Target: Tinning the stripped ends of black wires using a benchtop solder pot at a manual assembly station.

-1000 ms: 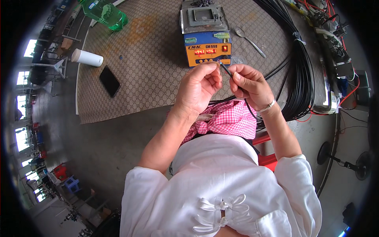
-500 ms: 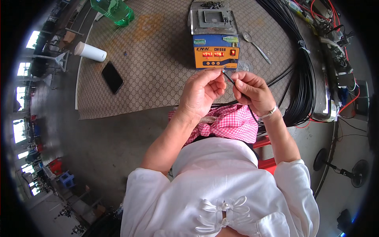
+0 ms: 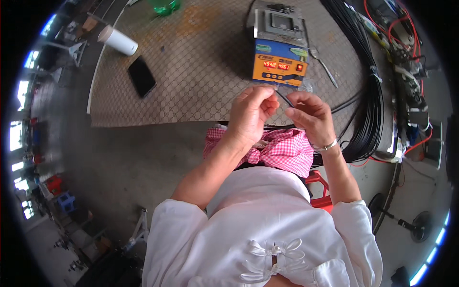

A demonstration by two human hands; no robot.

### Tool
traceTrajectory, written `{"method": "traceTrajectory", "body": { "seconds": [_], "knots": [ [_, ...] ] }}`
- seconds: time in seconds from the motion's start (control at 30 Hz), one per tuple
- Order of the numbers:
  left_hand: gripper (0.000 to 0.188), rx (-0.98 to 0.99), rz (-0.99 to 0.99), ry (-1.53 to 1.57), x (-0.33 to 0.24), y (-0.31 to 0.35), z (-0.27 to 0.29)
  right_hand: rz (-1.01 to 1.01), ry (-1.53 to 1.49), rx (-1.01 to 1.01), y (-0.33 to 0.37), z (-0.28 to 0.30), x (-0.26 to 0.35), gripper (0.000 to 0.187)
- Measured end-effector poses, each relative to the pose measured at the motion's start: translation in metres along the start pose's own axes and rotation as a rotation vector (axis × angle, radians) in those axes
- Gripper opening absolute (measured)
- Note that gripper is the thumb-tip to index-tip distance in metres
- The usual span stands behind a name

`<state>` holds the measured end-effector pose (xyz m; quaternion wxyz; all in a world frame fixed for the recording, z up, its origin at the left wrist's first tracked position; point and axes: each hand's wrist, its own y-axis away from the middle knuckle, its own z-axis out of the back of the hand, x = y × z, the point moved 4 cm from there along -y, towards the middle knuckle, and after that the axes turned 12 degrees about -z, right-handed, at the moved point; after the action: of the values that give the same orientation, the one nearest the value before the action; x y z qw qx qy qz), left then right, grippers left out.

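My left hand pinches the end of a thin black cable between thumb and forefinger, its other fingers curled. The cable slants down to my right hand, where it runs between the thumb and forefinger in a loose grip. Its tip is largely hidden by my left fingertips. Just beyond my hands stands a blue and orange box with a lit red number display and a switch. A metal plate with a square recess sits on top of the box.
Left on the patterned table lie a black phone and a white tumbler; a green bottle is farther back. A spoon lies right of the box, near a thick bundle of black cables. A red stool stands below.
The view has shifted, so the box and table items appear moved. My right thumb and forefinger have loosened and spread a little on the cable; my left hand keeps its pinch.
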<state>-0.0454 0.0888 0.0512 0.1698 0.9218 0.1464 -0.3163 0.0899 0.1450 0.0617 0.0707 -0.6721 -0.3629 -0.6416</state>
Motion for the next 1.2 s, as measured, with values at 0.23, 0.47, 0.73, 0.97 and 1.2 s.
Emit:
{"method": "traceTrajectory", "body": {
  "seconds": [0.23,0.47,0.73,0.97,1.2],
  "knots": [
    [0.011,-0.101,0.043,0.271,0.022,0.021,0.028,0.036,0.177,-0.057,-0.003,-0.017,-0.012,0.013],
    [0.012,0.031,0.161,0.037,0.066,0.068,0.08,0.018,0.28,-0.011,-0.02,-0.05,-0.022,0.015],
    [0.018,-0.055,-0.05,-0.029,0.101,0.07,0.107,0.035,0.715,-0.108,-0.034,-0.044,-0.033,0.01],
    [0.012,-0.081,0.06,0.057,0.089,0.074,0.11,0.089,0.672,-0.151,-0.02,-0.062,-0.016,0.013],
    [0.013,0.043,0.164,-0.025,0.08,0.07,0.113,0.225,0.638,-0.419,-0.033,-0.039,0.04,0.012]
  ]
}}
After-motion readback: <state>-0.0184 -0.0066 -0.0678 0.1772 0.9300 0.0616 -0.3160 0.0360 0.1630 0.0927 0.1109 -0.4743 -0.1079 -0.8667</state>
